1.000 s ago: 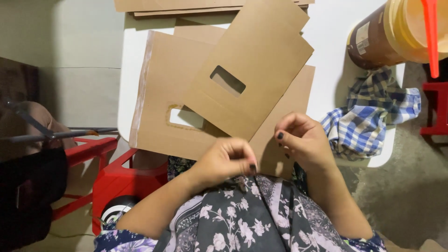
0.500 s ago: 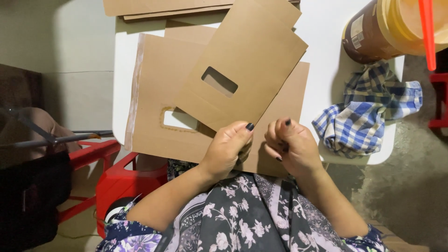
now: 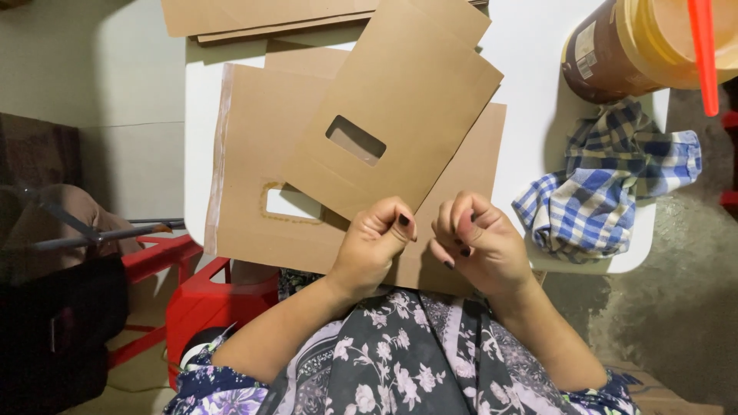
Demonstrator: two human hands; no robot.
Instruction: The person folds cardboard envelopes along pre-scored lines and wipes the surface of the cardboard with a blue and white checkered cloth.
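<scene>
Two brown paper sheets lie on a white table (image 3: 530, 115). The top brown sheet (image 3: 415, 100) is tilted and has a rectangular window cut in it. It rests on a larger lower sheet (image 3: 254, 146) with its own window and a pale strip along its left edge. My left hand (image 3: 373, 247) is curled at the top sheet's near corner, thumb and fingers pinched on it. Just to the right, my right hand (image 3: 478, 244) hovers over the lower sheet's near edge with its fingers curled in. I see nothing in it.
More brown sheets (image 3: 261, 15) are stacked at the table's far edge. A brown jar with a yellow tub and red stick (image 3: 630, 46) stands at the far right, a blue checked cloth (image 3: 600, 192) in front of it. A red stool (image 3: 207, 300) is at the left.
Both hands have moved up from the lower sheet's near edge. My left hand has reached the top sheet's corner, and my right hand has curled tighter beside it.
</scene>
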